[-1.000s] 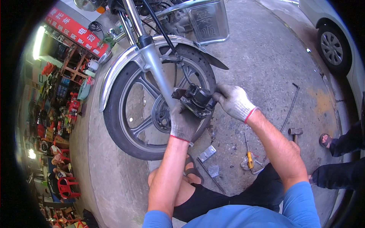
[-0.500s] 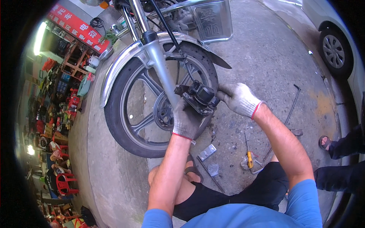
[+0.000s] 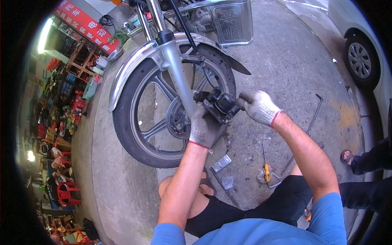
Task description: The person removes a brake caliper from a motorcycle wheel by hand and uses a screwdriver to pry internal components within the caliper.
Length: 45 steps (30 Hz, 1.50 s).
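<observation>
My left hand (image 3: 204, 127), in a grey-white knit glove with a red cuff, is closed around a black brake caliper (image 3: 221, 102). The caliper is off the wheel's disc, just right of the silver fork leg (image 3: 178, 79), and a black brake hose (image 3: 209, 76) runs up from it. At the caliper's right end is my gloved right hand (image 3: 260, 107), its fingers bent and pinched together. Whatever lies between those fingertips is too small or hidden to make out. Behind my left hand stands the motorcycle's front wheel (image 3: 139, 154) with its brake disc (image 3: 174, 120).
On the concrete lie a yellow-handled screwdriver (image 3: 267, 173), a small silver-grey box (image 3: 221, 163), a clear plastic bag (image 3: 228, 182), a metal rod (image 3: 223, 187) and a long bent bar (image 3: 313, 112). A person's legs (image 3: 363, 195) and a parked car (image 3: 367, 24) are at the right.
The caliper and my left hand have shifted slightly right and down. My right fingers, straighter before, are now bent in at the caliper's end. The view has tilted a little.
</observation>
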Each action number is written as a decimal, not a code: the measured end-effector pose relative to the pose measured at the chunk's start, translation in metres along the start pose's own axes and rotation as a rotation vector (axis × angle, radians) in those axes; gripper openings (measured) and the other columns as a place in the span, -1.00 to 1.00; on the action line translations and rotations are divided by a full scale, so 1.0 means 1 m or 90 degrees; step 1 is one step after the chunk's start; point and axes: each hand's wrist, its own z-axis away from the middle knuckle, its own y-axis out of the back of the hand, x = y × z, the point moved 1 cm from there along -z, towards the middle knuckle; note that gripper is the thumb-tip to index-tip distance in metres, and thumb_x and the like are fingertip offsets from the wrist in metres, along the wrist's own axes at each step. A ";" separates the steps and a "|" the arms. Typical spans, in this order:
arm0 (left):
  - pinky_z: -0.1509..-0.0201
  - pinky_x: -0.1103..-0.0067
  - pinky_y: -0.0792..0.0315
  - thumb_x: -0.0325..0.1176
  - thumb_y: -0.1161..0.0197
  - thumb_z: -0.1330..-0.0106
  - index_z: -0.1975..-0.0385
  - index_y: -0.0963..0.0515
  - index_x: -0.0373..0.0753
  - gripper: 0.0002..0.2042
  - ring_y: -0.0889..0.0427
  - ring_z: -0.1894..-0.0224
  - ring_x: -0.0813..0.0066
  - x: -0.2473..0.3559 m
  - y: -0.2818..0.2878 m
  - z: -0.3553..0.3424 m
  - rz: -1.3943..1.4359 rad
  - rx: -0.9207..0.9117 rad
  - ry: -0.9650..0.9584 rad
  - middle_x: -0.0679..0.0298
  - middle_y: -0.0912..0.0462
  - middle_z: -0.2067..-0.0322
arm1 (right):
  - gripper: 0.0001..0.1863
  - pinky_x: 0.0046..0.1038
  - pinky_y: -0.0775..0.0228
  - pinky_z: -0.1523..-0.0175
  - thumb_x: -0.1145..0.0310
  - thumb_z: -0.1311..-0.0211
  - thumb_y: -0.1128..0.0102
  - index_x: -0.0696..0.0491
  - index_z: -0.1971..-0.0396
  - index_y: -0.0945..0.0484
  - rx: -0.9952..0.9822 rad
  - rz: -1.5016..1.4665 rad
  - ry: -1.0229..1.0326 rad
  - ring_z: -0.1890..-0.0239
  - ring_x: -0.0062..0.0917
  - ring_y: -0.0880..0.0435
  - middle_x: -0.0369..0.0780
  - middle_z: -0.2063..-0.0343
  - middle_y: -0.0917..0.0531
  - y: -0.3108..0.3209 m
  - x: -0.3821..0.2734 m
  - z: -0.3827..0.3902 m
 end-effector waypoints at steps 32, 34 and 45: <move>-0.30 0.22 -0.44 -0.57 0.04 -0.24 -0.05 -0.41 -0.26 -0.64 -0.58 -0.11 0.19 0.002 0.029 -0.013 0.085 -0.082 -0.044 0.13 -0.57 -0.02 | -0.87 -0.27 -0.51 0.28 0.47 -0.19 -0.23 0.10 0.25 -0.59 0.014 -0.016 0.151 0.42 -0.22 -0.67 -0.08 0.46 -0.67 -0.005 0.006 -0.001; -0.29 0.22 -0.44 -0.57 0.04 -0.24 -0.06 -0.41 -0.29 -0.64 -0.58 -0.11 0.19 0.001 0.026 -0.013 0.100 -0.091 -0.035 0.12 -0.57 -0.02 | -0.88 -0.28 -0.50 0.28 0.44 -0.21 -0.22 0.10 0.26 -0.59 0.094 -0.039 0.276 0.40 -0.25 -0.68 -0.07 0.45 -0.67 -0.006 0.010 -0.001; -0.33 0.31 -0.39 -0.48 0.04 -0.30 -0.08 -0.43 -0.39 -0.64 -0.57 -0.13 0.25 0.001 0.029 -0.017 0.061 -0.092 -0.031 0.11 -0.60 -0.01 | -0.83 -0.19 -0.50 0.20 0.40 -0.22 -0.23 0.10 0.22 -0.56 0.029 -0.013 0.197 0.31 -0.10 -0.66 0.00 0.39 -0.65 0.000 0.004 0.001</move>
